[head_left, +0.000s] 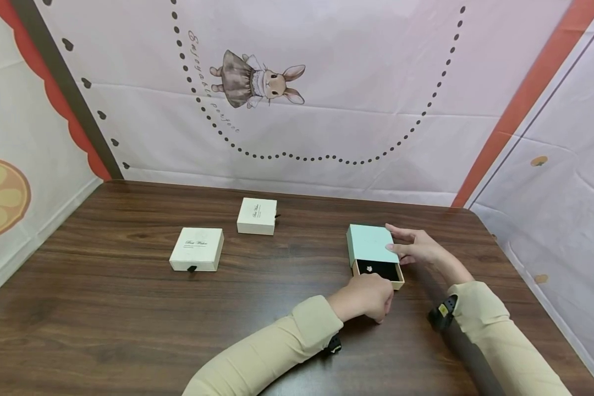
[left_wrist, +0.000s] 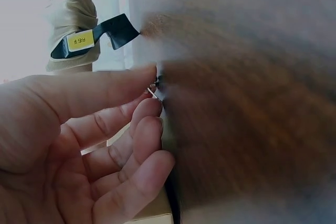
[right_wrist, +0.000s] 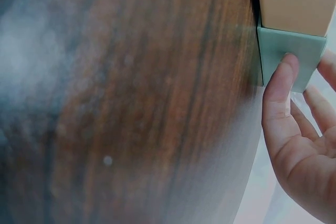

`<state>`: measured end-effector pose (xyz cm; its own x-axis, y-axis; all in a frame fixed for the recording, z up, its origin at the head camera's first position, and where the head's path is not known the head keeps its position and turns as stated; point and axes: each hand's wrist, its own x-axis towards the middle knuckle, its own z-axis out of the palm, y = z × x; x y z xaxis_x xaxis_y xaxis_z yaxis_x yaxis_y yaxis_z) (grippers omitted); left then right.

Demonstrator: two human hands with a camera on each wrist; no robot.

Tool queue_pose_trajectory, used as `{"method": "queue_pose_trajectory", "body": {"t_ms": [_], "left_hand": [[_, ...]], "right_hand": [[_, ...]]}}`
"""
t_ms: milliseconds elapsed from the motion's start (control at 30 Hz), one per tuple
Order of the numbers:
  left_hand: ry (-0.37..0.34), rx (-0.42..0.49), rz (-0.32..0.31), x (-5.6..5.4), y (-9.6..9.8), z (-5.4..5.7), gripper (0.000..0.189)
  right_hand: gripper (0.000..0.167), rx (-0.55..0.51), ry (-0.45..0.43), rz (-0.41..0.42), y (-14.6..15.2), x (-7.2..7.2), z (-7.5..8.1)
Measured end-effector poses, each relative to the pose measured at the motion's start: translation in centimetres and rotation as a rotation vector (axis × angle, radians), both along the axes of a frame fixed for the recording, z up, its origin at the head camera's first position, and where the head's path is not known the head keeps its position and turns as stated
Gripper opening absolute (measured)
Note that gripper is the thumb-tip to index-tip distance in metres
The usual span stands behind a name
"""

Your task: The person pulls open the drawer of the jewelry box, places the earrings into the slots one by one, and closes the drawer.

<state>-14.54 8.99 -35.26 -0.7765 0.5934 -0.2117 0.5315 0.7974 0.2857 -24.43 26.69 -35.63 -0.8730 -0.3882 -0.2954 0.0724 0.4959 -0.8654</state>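
Observation:
A mint-green box (head_left: pixel 370 243) stands at the right of the table, its cream drawer (head_left: pixel 401 276) pulled partly out toward me. Inside, on black lining, sits a small flower-shaped stud earring (head_left: pixel 369 269). My left hand (head_left: pixel 368 297) is over the drawer's front edge. In the left wrist view, its thumb and forefinger pinch an earring with a thin metal pin (left_wrist: pixel 152 94), mostly hidden by the fingertips. My right hand (head_left: pixel 416 247) holds the sleeve at its right side, the thumb (right_wrist: pixel 283 77) pressed flat against the mint wall.
Two white boxes printed with writing lie to the left: one nearer (head_left: pixel 197 250), one farther back (head_left: pixel 257 216), each with a black pull tab. The wooden table (head_left: pixel 128 330) ends at a patterned cloth (head_left: pixel 326 132) behind and at both sides.

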Motion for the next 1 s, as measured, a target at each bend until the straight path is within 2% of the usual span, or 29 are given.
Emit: {"method": "queue_pose_trajectory", "body": {"t_ms": [167,533,1000], "left_hand": [[0.026,-0.012,-0.014,0.0,0.1,0.0,0.027],[0.077,0.073,-0.072,0.0,-0.5,0.4,0.019],[0.071,0.14,-0.117,-0.3,-0.9,0.9,0.01]], "right_hand": [[0.073,-0.002,0.0,0.0,0.0,0.0,0.1],[0.072,0.032,0.032,0.023,0.1,-0.1,0.0],[0.071,0.044,0.037,0.012,0.0,0.0,0.0]]}}
